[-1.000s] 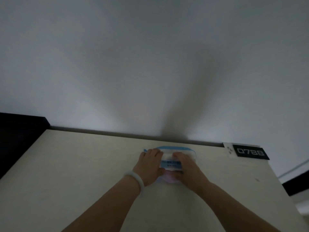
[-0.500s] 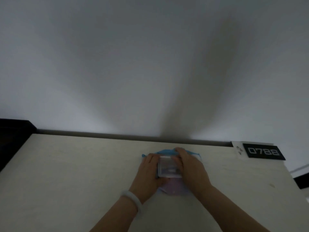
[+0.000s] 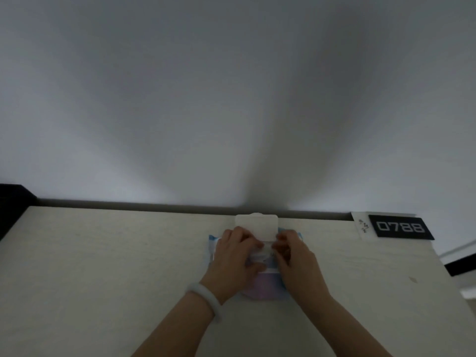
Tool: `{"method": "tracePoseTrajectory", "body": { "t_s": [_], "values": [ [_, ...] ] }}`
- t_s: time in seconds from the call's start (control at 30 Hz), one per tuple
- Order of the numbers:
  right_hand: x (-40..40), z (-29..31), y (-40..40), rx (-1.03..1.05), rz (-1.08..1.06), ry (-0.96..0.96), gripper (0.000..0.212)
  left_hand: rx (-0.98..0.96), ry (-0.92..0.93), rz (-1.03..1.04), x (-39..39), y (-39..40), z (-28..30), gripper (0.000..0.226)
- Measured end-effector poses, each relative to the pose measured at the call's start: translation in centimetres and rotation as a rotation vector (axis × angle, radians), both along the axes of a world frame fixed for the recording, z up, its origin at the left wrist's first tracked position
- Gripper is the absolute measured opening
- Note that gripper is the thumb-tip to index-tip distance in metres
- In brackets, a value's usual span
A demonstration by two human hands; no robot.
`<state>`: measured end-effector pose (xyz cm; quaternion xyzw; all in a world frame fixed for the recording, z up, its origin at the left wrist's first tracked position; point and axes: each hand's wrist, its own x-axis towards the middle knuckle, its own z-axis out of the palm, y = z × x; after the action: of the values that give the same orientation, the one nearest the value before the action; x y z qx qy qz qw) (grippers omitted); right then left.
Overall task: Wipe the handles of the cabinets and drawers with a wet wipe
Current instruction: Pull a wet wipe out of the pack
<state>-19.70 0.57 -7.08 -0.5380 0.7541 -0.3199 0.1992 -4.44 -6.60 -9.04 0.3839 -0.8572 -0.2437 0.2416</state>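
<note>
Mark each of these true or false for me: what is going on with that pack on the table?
1. The lid of the wipe pack is flipped open, toward the wall. True.
2. Only one hand touches the pack. False: the left hand and the right hand are both on it.
3. A bracelet sits on the left wrist. True.
4. The black plate reads 1234. False: it reads 0788.
5. The pack lies on the floor. False: it lies on the table.
</note>
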Motion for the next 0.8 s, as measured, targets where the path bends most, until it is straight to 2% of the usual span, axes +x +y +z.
{"method": "tracePoseTrajectory", "body": {
  "t_s": [0.07,0.13,0.27,0.37,0.5,0.8],
  "values": [
    [0.3,-0.8,0.4,-0.013,0.024,0.143,0.022,0.011,0.003,0.02,-0.1,-0.2,-0.3,0.052],
    [0.4,-1.3,0.5,0.0,0.005,0.189,0.016,0.041,0.019,0.029,0.0,-0.2,-0.5,0.053],
    [0.7,-0.6,-0.3,0.072,-0.009,0.1,0.013,0.039,0.048,0.042,0.0,0.0,-0.3,0.046],
    [1.1,0.3,-0.6,0.084,0.006,-0.02,0.025,0.09,0.093,0.053,0.2,0.0,-0.2,0.035],
    [1.3,-0.1,-0.2,0.055,0.018,0.025,0.024,0.174,0.192,0.077,1.0,0.4,-0.2,0.016],
    [2.4,0.4,-1.0,0.041,-0.024,0.068,0.023,0.144,0.222,0.05,1.2,0.9,-0.8,0.028]
  ]
}}
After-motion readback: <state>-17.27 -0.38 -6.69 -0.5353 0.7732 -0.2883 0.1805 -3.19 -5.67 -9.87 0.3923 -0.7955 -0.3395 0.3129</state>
